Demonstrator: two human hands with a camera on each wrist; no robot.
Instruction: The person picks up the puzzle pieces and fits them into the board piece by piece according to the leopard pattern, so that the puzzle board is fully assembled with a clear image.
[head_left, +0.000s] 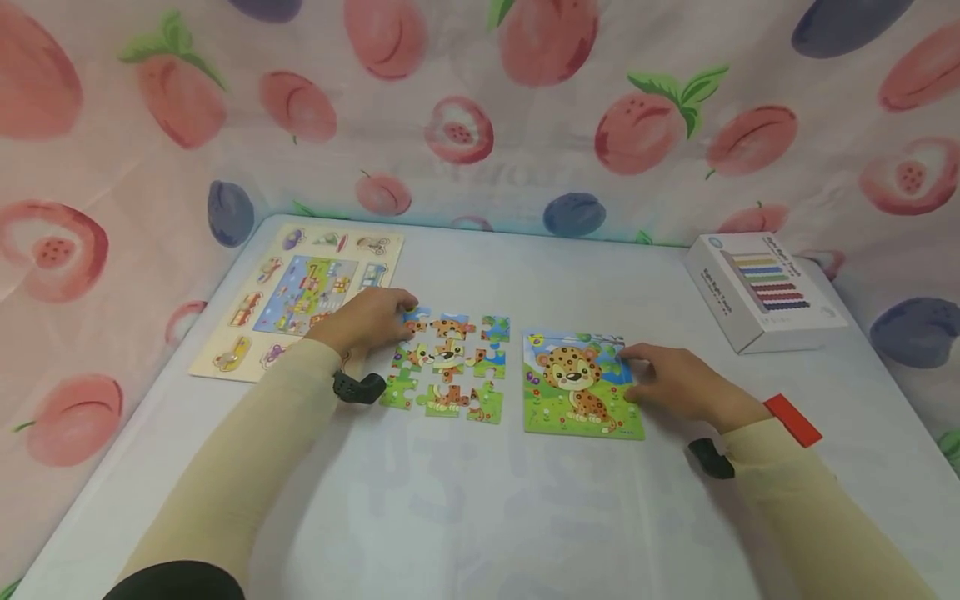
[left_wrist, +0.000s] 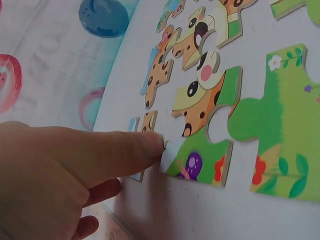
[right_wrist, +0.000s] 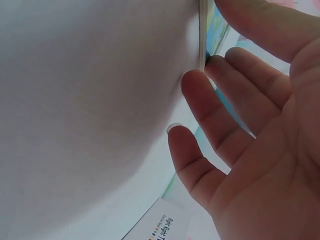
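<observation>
Loose jigsaw puzzle pieces (head_left: 442, 400) showing a leopard lie in rough rows mid-table, small gaps between them. My left hand (head_left: 367, 319) is at their far left corner, thumb and index finger at opposite edges of the corner piece (head_left: 416, 315). In the left wrist view, the thumb (left_wrist: 130, 147) covers part of this piece (left_wrist: 134, 125), beside a piece with a purple butterfly (left_wrist: 197, 155). To the right lies a square leopard picture board (head_left: 547, 408). My right hand (head_left: 678, 379) rests at its right edge, fingers (right_wrist: 210, 112) spread and slightly bent.
A wooden puzzle board (head_left: 225, 325) with small pictures lies at the back left, partly behind the left hand. On the back right stands a white box (head_left: 780, 292) with coloured strips on it. Peach-patterned cloth (head_left: 525, 125) rises behind the table.
</observation>
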